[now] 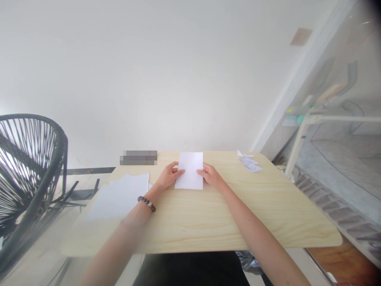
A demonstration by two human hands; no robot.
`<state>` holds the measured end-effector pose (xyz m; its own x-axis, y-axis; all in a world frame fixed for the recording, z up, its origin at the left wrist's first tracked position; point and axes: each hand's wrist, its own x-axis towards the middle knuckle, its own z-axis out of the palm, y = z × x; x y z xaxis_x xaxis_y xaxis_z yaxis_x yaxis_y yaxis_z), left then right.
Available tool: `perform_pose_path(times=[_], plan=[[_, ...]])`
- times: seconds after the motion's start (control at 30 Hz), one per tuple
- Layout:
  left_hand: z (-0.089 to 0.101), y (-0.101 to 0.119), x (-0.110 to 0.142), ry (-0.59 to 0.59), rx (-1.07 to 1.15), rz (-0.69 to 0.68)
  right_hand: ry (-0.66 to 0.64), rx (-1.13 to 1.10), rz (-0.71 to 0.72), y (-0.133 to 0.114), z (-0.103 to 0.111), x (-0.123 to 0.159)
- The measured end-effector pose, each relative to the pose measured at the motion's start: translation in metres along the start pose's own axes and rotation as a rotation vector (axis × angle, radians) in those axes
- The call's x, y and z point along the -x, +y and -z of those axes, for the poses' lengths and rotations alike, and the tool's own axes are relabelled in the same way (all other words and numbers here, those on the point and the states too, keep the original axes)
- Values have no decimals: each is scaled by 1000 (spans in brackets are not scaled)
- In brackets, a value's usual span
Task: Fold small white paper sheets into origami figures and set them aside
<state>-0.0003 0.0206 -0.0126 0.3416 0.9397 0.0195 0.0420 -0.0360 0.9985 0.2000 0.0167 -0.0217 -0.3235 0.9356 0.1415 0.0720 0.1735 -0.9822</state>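
A white sheet of paper (191, 171), upright in outline and roughly the size of a small page, is held between my two hands over the middle of the table. My left hand (171, 174) grips its left edge, thumb on the front and fingers behind. On the right edge, my right hand (210, 174) pinches it the same way. To the left lies a spread of larger white sheets (119, 194). Several small folded paper pieces (249, 162) rest near the table's far right corner.
The light wood table (208, 226) stands against a white wall. At its far left edge is a blurred-out patch (138, 157). A black woven chair (29, 171) is on the left. On the right stands a white metal frame (297, 147).
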Motion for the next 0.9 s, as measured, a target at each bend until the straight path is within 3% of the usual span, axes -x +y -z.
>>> perform_pose_path(times=[0.2,0.33,0.5,0.67,0.83,0.9], plan=[[2,-2,-3,-17,41,7,-14,-52,-27,0,1,0],[2,-2,-6,60,74,82,41,65,-55,0,2,2],[1,2,-6,69,153,161,68,184,-32,3,0,2],[1,3,-5,67,55,82,76,229,19,0,1,4],[1,3,-3,40,-15,39,16,69,-32,-5,5,2],[1,4,-2,22,-6,16,58,47,-43,-5,4,1]])
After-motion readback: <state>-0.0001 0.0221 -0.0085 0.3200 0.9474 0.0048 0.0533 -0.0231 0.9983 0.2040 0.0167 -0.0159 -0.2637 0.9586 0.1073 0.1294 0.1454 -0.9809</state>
